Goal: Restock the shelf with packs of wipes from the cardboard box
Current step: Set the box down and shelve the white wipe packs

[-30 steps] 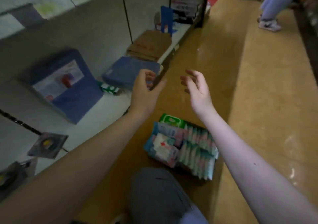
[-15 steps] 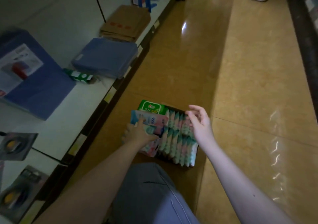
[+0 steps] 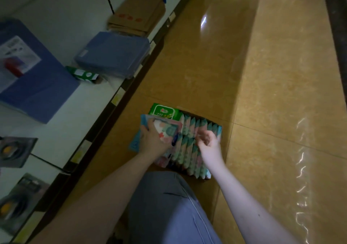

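Both hands have dropped from mid-air to the cardboard box (image 3: 206, 116) since 1 second ago. Glossy tan floor (image 3: 262, 75) fills the right. A smooth white shelf (image 3: 78, 112) runs along the left, bearing a big blue carton (image 3: 37, 86), a flat stack of blue folders (image 3: 112, 54), brown paper envelopes (image 3: 137, 13) further off, and 1 small green pack (image 3: 82, 74). The low, open box sits on the floor just right of the shelf, filled with 2 rows of soft upright packs (image 3: 189, 150) in teal and pink, and a green wipes pack (image 3: 165, 111) at its far left corner. The left hand (image 3: 153, 140) grips a flat pink-and-teal pack (image 3: 167, 129) overhanging the box's left side. The right hand (image 3: 209, 142) curls its fingers into the upright packs' tops; whether it pinches 1 is unclear.
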Tool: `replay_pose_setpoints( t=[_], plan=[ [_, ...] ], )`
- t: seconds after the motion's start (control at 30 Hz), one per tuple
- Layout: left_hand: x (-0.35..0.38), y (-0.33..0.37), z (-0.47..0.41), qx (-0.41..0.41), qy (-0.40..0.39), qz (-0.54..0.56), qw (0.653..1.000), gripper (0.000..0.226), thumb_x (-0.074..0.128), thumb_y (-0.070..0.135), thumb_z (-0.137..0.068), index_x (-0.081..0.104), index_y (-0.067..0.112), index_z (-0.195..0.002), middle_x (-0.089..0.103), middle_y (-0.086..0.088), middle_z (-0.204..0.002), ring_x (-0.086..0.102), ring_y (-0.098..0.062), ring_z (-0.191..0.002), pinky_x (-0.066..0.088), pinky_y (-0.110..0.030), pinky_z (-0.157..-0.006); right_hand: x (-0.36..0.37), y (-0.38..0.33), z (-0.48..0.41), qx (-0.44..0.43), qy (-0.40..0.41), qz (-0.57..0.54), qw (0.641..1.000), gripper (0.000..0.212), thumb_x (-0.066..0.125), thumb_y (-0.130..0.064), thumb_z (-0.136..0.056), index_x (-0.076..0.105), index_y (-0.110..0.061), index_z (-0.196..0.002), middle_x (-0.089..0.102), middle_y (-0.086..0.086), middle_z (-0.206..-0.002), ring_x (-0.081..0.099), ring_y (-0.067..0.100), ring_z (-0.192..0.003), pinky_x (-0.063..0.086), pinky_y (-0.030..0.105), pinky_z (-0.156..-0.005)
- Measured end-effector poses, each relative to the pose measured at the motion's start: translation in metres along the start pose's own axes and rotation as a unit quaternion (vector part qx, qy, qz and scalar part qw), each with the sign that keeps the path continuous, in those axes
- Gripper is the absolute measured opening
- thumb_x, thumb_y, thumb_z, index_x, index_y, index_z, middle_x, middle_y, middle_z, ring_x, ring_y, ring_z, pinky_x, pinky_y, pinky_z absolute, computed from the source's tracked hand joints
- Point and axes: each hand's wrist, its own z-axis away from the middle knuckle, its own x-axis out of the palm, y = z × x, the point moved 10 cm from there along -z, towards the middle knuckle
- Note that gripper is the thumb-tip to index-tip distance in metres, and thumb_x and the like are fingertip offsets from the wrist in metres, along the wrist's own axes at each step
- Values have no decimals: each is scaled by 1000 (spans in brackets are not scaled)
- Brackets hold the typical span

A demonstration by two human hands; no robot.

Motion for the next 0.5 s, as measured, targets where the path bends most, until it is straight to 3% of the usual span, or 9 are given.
replay_pose_setpoints(
  t=[0.13,0.2,0.27,0.37,0.5],
  plan=[
    [-19,9,7,35,55,171,983,100,84,21,-61,18,25,-136,33,-9,-130,46,-24,-113,47,-36,-89,12,30,-7,72,17,153,985,18,57,-15,-91,58,-5,-106,64,11,-105,62,27,-96,51,35,-82],
    [-23,9,12,14,40,282,958,101,82,10,-65,15,26,-139,41,-6,-127,51,-18,-108,49,-31,-84,21,36,-6,101,-2,249,963,20,55,-21,-93,59,-4,-102,64,11,-100,62,26,-90,50,29,-71],
    [-27,6,15,-14,31,375,926,102,81,4,-67,13,27,-141,45,-5,-127,53,-18,-108,51,-37,-88,25,37,-5,114,-3,291,950,21,54,-23,-93,58,-4,-100,62,9,-92,59,24,-80,42,25,-54],
    [-39,-2,19,-40,52,422,904,100,81,4,-68,15,25,-141,47,-6,-128,52,-20,-111,50,-36,-88,30,41,-10,129,22,288,948,16,56,-18,-91,62,-4,-86,63,10,-81,59,24,-69,38,23,-46],
    [-47,-2,28,-47,46,456,888,100,79,1,-68,16,26,-141,50,2,-113,56,-11,-95,57,-40,-78,38,44,-14,134,8,332,934,23,48,-12,-94,64,-7,-78,62,11,-78,55,21,-62,37,23,-42]
  ],
)
